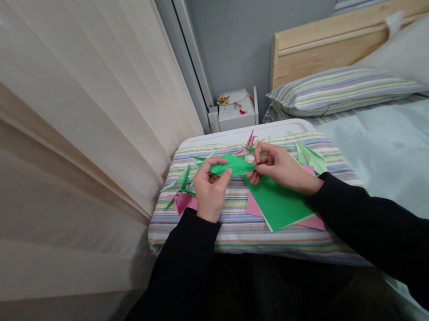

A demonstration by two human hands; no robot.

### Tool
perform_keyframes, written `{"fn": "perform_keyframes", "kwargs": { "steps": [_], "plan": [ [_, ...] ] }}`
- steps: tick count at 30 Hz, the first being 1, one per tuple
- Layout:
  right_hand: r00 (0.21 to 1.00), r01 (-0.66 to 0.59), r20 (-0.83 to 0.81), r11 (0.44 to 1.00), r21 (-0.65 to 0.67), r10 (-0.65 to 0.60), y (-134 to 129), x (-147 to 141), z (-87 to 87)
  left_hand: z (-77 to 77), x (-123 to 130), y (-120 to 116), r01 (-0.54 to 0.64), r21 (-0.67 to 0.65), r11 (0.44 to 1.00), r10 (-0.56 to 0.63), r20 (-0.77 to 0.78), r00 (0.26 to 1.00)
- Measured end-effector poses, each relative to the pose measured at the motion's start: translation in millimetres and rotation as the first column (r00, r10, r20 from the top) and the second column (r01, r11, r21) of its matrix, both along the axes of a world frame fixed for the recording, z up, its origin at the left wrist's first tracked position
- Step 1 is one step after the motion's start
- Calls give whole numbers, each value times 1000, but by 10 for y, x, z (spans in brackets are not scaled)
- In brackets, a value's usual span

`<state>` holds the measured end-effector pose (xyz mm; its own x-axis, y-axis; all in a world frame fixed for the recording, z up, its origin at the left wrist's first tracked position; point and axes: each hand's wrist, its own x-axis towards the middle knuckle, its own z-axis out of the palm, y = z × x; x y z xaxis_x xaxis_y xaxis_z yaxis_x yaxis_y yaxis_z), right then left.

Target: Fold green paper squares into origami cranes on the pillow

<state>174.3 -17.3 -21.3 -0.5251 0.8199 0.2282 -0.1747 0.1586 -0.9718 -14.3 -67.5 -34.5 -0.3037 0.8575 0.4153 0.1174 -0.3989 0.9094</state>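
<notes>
A folded green origami paper (234,165) is held up over the table between my two hands. My left hand (210,187) grips its left part, thumb in front and fingers behind. At its pointed right end, my right hand (278,165) pinches the tip between thumb and fingers. Below my right hand lie green square sheets (281,201), with pink sheets (312,223) showing from under them. Folded paper cranes in green (184,184) and pink (250,139) stand around my hands. A light green folded piece (311,158) sits beyond my right wrist.
A striped cloth (232,232) covers the small table, whose white rim (243,134) shows at the back. Left of it hangs a beige curtain (94,118). The bed (399,157) with a striped pillow (347,89) adjoins on the right. A white box (237,115) stands behind.
</notes>
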Motion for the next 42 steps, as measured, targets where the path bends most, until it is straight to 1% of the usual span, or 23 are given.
{"fn": "perform_keyframes", "kwargs": {
  "steps": [4, 6, 7, 9, 12, 15, 20, 22, 27, 32, 35, 38, 42],
  "plan": [
    [996, 81, -20, 996, -32, -82, 15, 23, 16, -21, -17, 4, 0, 19, 1000, 0, -10, 1000],
    [997, 80, -13, 995, -52, -81, 13, 25, 30, 7, -12, -13, 18, 3, 1000, -18, -46, 999],
    [998, 57, 1, 997, -60, -57, 8, 24, 37, 27, -8, -25, 32, -4, 999, -32, -65, 997],
    [998, -31, 55, 997, -69, 35, -4, 21, 50, 63, 3, -44, 70, -7, 998, -70, -99, 993],
    [975, -160, 148, 986, -50, 166, -23, 22, 65, 82, 22, -50, 107, -3, 994, -107, -110, 988],
    [962, -198, 191, 980, -12, 197, -29, 27, 69, 64, 46, -36, 127, 7, 992, -125, -107, 986],
    [962, -202, 190, 979, 7, 197, -20, 36, 63, 48, 82, -29, 256, -37, 966, -258, -156, 953],
    [960, -207, 193, 978, 9, 202, -16, 39, 61, 56, 88, -41, 277, -55, 959, -283, -165, 945],
    [961, -196, 199, 981, 9, 190, -12, 42, 52, 89, 86, -78, 254, -65, 965, -262, -209, 942],
    [958, -198, 213, 980, 0, 193, -14, 43, 55, 65, 84, -65, 245, -105, 964, -258, -140, 956],
    [954, -189, 235, 982, -15, 188, -15, 40, 60, 42, 91, -42, 243, -108, 964, -255, -110, 961],
    [952, -183, 245, 983, -33, 185, -10, 37, 53, 43, 98, -31, 270, -90, 959, -278, -99, 955],
    [956, -181, 226, 983, -42, 186, 1, 36, 33, 56, 98, -44, 307, -112, 945, -317, -74, 946]
  ]
}}
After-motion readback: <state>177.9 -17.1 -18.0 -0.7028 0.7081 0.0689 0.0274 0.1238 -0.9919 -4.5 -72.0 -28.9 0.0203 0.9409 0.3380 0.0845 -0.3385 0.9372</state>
